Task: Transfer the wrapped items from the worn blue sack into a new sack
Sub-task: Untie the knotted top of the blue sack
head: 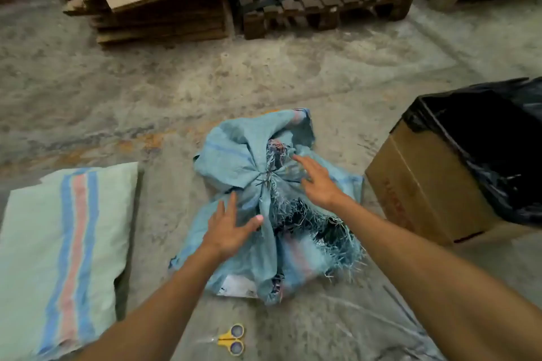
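Observation:
The worn blue sack (234, 155) lies on the concrete floor in the middle, tied shut at its neck with string, its weave torn and frayed on the right side. A white wrapped item (237, 287) peeks out under its near edge. My left hand (231, 226) rests flat on the sack's left side, fingers spread. Just right of the knot, my right hand (318, 182) hovers over or lightly touches the sack, fingers apart. The new sack (35, 243), pale green with blue and pink stripes, lies flat on the floor to the left.
Yellow-handled scissors (233, 340) lie on the floor near me. A cardboard box (425, 193) lined with a black plastic bag stands at the right. Flattened cardboard (158, 17) and a wooden pallet (316, 3) sit at the back.

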